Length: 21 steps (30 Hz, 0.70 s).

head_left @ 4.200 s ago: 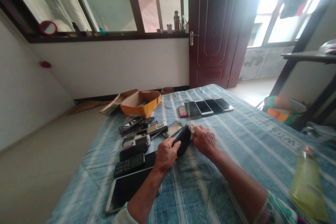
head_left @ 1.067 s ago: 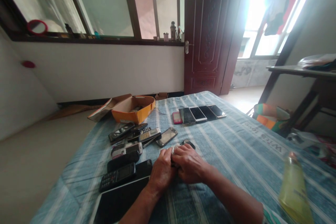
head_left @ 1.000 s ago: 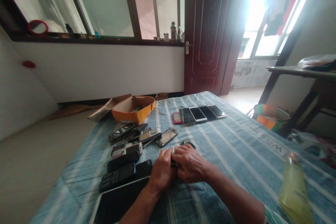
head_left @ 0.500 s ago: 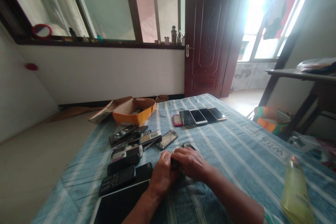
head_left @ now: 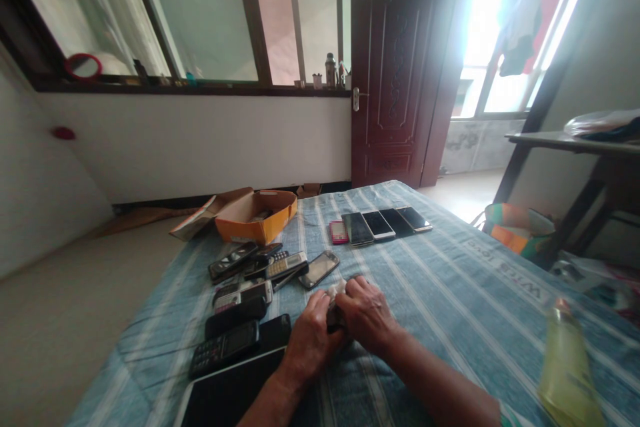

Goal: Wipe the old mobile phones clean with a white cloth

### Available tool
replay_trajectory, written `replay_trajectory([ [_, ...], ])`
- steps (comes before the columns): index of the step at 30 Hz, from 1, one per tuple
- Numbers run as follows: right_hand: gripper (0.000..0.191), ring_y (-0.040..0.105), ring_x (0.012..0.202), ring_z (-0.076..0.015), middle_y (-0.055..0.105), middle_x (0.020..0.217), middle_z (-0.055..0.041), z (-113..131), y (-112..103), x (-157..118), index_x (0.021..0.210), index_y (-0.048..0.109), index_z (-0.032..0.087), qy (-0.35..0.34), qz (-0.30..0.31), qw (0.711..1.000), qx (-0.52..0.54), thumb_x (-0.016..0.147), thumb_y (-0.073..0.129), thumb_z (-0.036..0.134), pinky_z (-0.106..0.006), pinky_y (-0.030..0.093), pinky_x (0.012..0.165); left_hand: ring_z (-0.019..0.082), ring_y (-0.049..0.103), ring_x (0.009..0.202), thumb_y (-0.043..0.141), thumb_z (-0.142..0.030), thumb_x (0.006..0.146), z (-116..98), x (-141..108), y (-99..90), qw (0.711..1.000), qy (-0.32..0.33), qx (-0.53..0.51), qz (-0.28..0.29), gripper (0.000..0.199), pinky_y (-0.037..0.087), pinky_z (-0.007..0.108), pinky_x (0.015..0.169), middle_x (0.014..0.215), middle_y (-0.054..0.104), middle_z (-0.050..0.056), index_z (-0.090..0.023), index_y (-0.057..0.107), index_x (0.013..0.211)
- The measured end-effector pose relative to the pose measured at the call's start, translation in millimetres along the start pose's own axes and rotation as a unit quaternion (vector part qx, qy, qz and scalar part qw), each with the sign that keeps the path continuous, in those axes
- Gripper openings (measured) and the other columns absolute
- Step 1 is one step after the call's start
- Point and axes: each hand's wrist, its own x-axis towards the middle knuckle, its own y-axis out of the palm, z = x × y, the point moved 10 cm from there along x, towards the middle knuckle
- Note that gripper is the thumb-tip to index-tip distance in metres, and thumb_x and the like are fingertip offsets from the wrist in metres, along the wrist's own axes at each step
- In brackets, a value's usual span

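Note:
My left hand (head_left: 313, 333) is closed around a small dark mobile phone (head_left: 333, 315), mostly hidden between the two hands. My right hand (head_left: 367, 310) presses a crumpled white cloth (head_left: 337, 287) against it with bent fingers. Left of my hands lie used phones: a black keypad phone (head_left: 225, 347), a silver keypad phone (head_left: 287, 265) and several others in a loose pile. A grey touchscreen phone (head_left: 319, 269) lies just beyond my fingers. A large white-edged tablet (head_left: 230, 393) is beside my left forearm.
Farther back, several smartphones (head_left: 379, 225) lie in a row beside a pink phone (head_left: 339, 232). An open orange box (head_left: 257, 217) stands at the far left edge of the blue striped cloth (head_left: 440, 293). A bottle of yellow liquid (head_left: 570, 367) is at right.
My right hand has shifted slightly and its fingers have lifted, so more of the white cloth shows. The dark phone end seen beyond my right hand is now out of sight.

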Motion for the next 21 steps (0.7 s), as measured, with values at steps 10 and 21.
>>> replay_trajectory([
  [10,0.019,0.055,0.079,-0.0146,0.061,0.08,-0.0014,-5.5,3.3,1.1,0.069,0.063,0.02,0.022,0.037,0.985,0.166,0.081,0.053,0.009,-0.024,0.039,0.068,0.024,0.065,0.102,0.048,-0.025,0.084,3.9,0.9,-2.0,1.0,0.017,-0.014,0.003,0.019,0.055,0.036,0.089,0.11,0.066,0.011,-0.02,0.064,0.091],
  [21,0.022,0.061,0.093,-0.0146,0.062,0.108,-0.0042,0.9,-3.2,1.7,0.084,0.066,0.019,-0.043,0.059,0.946,0.316,0.072,0.056,0.003,-0.021,0.045,0.079,0.022,0.066,0.096,0.039,-0.012,0.079,-1.0,-0.7,-7.4,0.999,0.017,-0.052,-0.001,0.033,0.055,0.034,0.086,0.1,0.068,0.009,-0.019,0.063,0.1],
])
